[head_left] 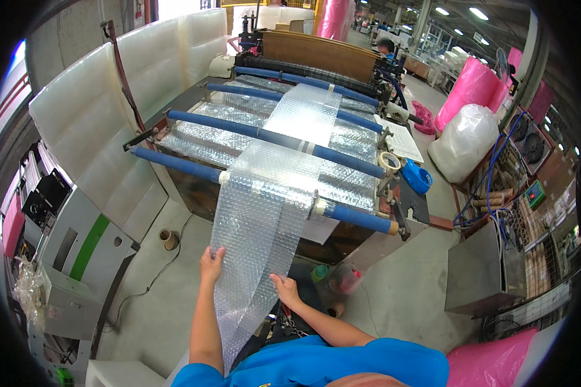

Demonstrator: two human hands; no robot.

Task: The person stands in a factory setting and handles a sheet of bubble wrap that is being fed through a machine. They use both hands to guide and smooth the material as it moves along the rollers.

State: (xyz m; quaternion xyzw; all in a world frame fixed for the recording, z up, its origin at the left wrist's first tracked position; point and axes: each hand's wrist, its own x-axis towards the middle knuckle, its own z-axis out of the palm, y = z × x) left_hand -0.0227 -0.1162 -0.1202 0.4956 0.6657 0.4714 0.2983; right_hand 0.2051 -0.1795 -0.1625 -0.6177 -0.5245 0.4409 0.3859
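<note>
A long strip of clear bubble wrap (258, 222) comes over the blue rollers of a machine and hangs down toward me. My left hand (210, 264) pinches its left edge, thumb upward. My right hand (285, 289) grips the opposite edge a little lower and nearer to me. Between my hands the sheet is spread out, and its lower end passes down by my left forearm. The front blue roller (351, 215) bears the strip between two collars. Farther back, the same strip runs under a second blue roller (239, 132).
A tape roll (389, 161) and a blue tape dispenser (416, 176) lie on the machine's right side. A cardboard core (168, 239) stands on the floor by a cable. Large bubble-wrap rolls (110, 97) line the left; pink rolls (467, 90) and a metal cabinet (480, 271) stand right.
</note>
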